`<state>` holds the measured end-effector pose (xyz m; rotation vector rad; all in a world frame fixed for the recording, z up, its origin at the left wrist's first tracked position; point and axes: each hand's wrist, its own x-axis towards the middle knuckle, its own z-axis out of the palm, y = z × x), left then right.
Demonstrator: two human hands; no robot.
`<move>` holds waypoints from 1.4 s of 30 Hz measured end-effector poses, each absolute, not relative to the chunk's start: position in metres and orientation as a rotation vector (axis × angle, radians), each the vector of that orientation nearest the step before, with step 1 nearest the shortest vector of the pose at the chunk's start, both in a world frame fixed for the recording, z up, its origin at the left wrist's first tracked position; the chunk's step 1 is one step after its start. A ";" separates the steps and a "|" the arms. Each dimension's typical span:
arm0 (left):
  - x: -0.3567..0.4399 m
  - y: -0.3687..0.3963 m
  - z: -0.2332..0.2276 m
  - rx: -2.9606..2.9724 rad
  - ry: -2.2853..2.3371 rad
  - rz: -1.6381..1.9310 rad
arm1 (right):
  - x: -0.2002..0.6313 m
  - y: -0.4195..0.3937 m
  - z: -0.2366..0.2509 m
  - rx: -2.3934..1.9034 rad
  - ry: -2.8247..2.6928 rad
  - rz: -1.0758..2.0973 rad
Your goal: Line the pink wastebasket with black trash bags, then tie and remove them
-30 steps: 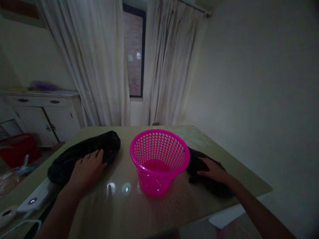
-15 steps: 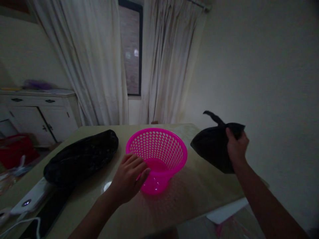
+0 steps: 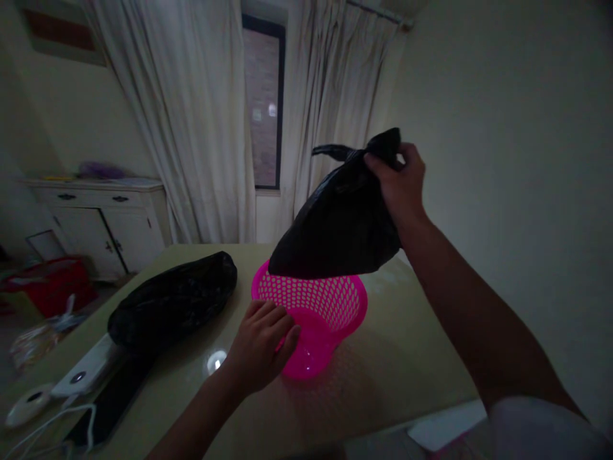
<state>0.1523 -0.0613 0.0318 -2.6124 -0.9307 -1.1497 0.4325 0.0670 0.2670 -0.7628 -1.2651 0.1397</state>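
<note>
Right hand [image 3: 400, 182] grips black bag [image 3: 338, 227] by its top, directly above pink basket [image 3: 311, 306]. Left hand [image 3: 263, 342], fingers loosely spread, rests against the basket's near side on worktop [image 3: 397, 364].

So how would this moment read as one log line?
right hand: holds bag above basket | left hand: on basket side | table

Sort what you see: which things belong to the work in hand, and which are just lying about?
In hand:
right hand gripping black bag
left hand on pink basket

Lying about:
second bag
white device
cabinet
red bin
</note>
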 end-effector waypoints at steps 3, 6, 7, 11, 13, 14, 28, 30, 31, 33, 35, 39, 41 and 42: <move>0.151 -0.062 0.031 -2.620 -0.949 -1.141 | 0.398 0.079 0.242 -0.803 -1.455 0.266; 0.151 -0.063 0.032 -2.646 -0.977 -1.145 | 0.370 0.079 0.201 -0.835 -1.706 0.539; 0.151 -0.063 0.033 -2.657 -0.981 -1.159 | 0.363 0.077 0.188 -0.852 -1.829 0.607; 0.149 -0.064 0.041 -2.659 -1.033 -1.354 | 0.352 0.067 0.151 -0.943 -2.316 0.662; 0.147 -0.060 0.045 -2.555 -1.157 -1.545 | 0.356 0.063 0.145 -0.958 -2.390 0.670; 0.146 -0.056 0.047 -2.474 -1.241 -1.637 | 0.359 0.062 0.144 -0.954 -2.385 0.656; 0.142 0.020 0.079 -2.872 -1.427 -1.723 | 0.371 0.038 0.136 -0.835 -2.032 0.818; 0.144 0.021 0.086 -2.830 -1.447 -1.589 | 0.369 0.028 0.137 -0.816 -2.087 0.756; 0.145 0.021 0.088 -2.815 -1.471 -1.557 | 0.369 0.023 0.137 -0.813 -2.151 0.645; 0.143 0.020 0.090 -2.809 -1.524 -1.544 | 0.371 0.015 0.135 -0.819 -2.273 0.364; 0.138 0.020 0.089 -2.818 -1.572 -1.526 | 0.378 0.012 0.132 -0.838 -2.310 0.186; 0.121 0.020 0.085 -2.721 -1.617 -1.451 | 0.403 0.017 0.123 -0.874 -2.228 0.103; 0.110 0.022 0.083 -2.601 -1.646 -1.459 | 0.416 0.022 0.118 -0.890 -2.197 0.080; 0.106 0.023 0.082 -2.565 -1.664 -1.479 | 0.422 0.023 0.117 -0.909 -2.178 0.077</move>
